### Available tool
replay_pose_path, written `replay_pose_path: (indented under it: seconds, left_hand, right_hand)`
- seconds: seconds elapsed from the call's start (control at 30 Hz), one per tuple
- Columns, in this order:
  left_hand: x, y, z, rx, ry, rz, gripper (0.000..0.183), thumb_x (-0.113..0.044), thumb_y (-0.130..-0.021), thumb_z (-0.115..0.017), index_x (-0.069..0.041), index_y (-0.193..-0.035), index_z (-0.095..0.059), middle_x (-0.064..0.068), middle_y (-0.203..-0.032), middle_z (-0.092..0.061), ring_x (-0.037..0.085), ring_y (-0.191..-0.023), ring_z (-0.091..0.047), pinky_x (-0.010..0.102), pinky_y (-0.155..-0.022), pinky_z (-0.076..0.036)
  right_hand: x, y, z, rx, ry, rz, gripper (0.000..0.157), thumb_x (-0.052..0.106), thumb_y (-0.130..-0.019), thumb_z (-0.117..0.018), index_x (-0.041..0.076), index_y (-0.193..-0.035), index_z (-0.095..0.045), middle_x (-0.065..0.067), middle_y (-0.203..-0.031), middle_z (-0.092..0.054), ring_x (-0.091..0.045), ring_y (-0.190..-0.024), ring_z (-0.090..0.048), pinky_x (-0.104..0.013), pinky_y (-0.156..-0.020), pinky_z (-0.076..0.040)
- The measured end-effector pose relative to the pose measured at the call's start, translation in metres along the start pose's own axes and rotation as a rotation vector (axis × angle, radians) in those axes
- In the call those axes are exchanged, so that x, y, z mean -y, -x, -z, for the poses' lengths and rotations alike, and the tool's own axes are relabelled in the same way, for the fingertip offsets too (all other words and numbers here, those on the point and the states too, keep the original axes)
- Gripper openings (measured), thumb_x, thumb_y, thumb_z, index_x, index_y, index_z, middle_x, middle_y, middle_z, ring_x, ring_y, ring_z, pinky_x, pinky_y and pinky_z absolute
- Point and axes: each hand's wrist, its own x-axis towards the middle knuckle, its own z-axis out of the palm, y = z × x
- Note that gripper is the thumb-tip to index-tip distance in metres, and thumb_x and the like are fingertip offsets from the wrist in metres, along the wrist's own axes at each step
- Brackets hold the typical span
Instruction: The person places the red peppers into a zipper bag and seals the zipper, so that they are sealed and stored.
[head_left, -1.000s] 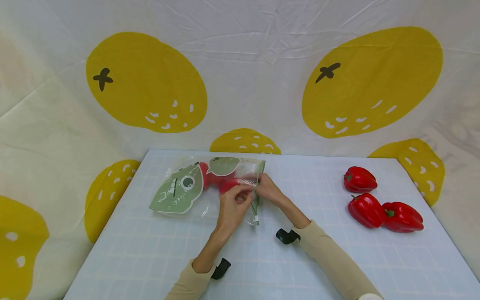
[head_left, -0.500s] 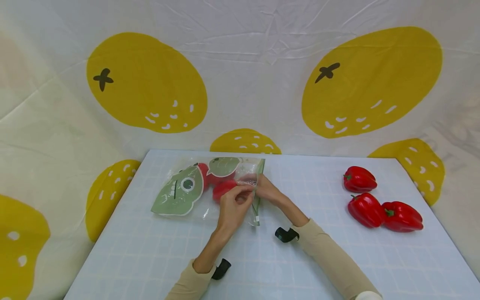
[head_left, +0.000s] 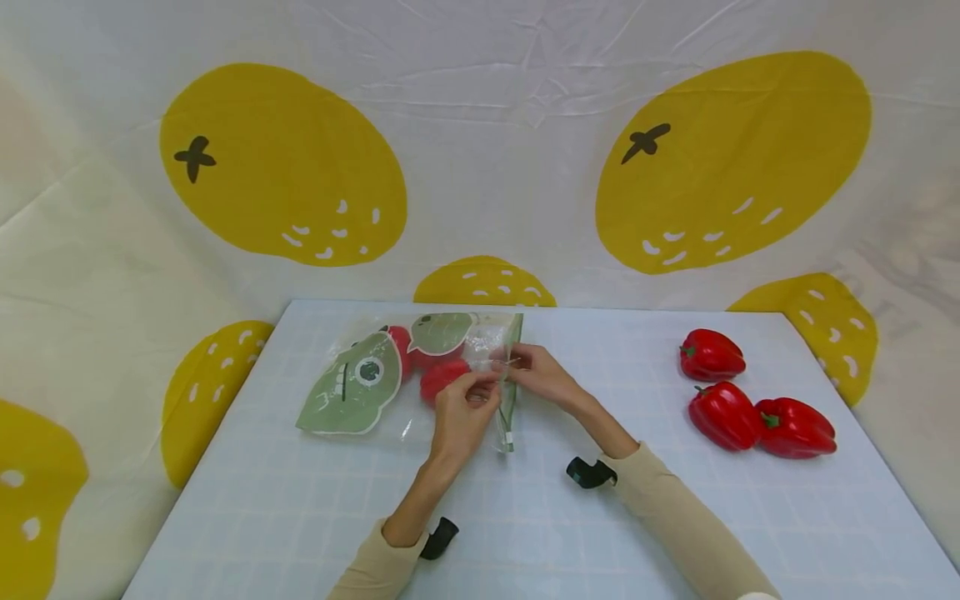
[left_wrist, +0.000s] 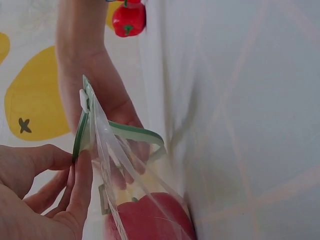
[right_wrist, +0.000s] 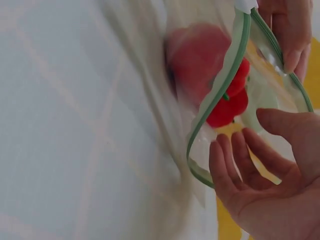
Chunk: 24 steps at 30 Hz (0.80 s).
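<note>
A clear zip bag (head_left: 405, 429) with green leaf-shaped prints lies on the table, its green-edged mouth facing right. Several red bell peppers (head_left: 441, 383) show through the plastic. My left hand (head_left: 461, 417) pinches the near lip of the mouth between thumb and fingers; in the left wrist view the green zip strip (left_wrist: 135, 132) gapes apart, with a white slider (left_wrist: 84, 101) at one end. At the mouth, my right hand (right_wrist: 270, 175) holds nothing, fingers loosely bent and spread, fingertips right at the green rim. One pepper (right_wrist: 197, 62) sits just inside the opening.
Three more red bell peppers, a back one (head_left: 711, 356), a middle one (head_left: 723, 417) and a right one (head_left: 795, 427), lie on the table's right side. A fabric backdrop (head_left: 510, 192) with yellow fruit prints rises behind the pale checked table (head_left: 300, 517).
The pepper near the mouth has slid left, deeper into the bag. My right hand has drawn back to the right out of the bag, while the left keeps its pinch on the lip.
</note>
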Motion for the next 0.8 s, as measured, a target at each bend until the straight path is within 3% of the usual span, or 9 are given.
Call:
replay_pose_path:
  seconds: [0.23, 0.4, 0.8]
  left_hand:
    - [0.001, -0.001, -0.001, -0.009, -0.016, 0.009, 0.014, 0.001, -0.088, -0.074, 0.001, -0.101, -0.077, 0.009, -0.088, -0.075, 0.021, -0.077, -0.071, 0.029, -0.073, -0.061]
    - [0.001, -0.002, -0.001, -0.008, -0.021, 0.005, 0.013, 0.001, -0.088, -0.075, 0.000, -0.101, -0.077, 0.010, -0.088, -0.075, 0.021, -0.077, -0.072, 0.033, -0.073, -0.062]
    - [0.001, -0.003, -0.001, 0.008, -0.012, 0.035, 0.014, -0.001, -0.089, -0.075, 0.000, -0.103, -0.077, 0.009, -0.090, -0.075, 0.021, -0.080, -0.072, 0.030, -0.074, -0.062]
  right_hand:
    - [0.000, 0.007, 0.009, -0.029, 0.059, 0.046, 0.030, 0.013, -0.100, -0.065, -0.005, -0.125, -0.066, -0.018, -0.122, -0.069, -0.034, -0.112, -0.066, -0.044, -0.099, -0.054]
    - [-0.001, 0.014, 0.015, -0.058, 0.076, 0.047, 0.030, 0.013, -0.100, -0.067, -0.004, -0.125, -0.066, -0.016, -0.120, -0.070, -0.031, -0.113, -0.067, -0.044, -0.100, -0.054]
    - [-0.001, 0.033, 0.030, -0.131, 0.087, 0.022, 0.036, 0.019, -0.100, -0.069, -0.003, -0.128, -0.065, -0.020, -0.127, -0.067, -0.032, -0.116, -0.065, -0.049, -0.105, -0.051]
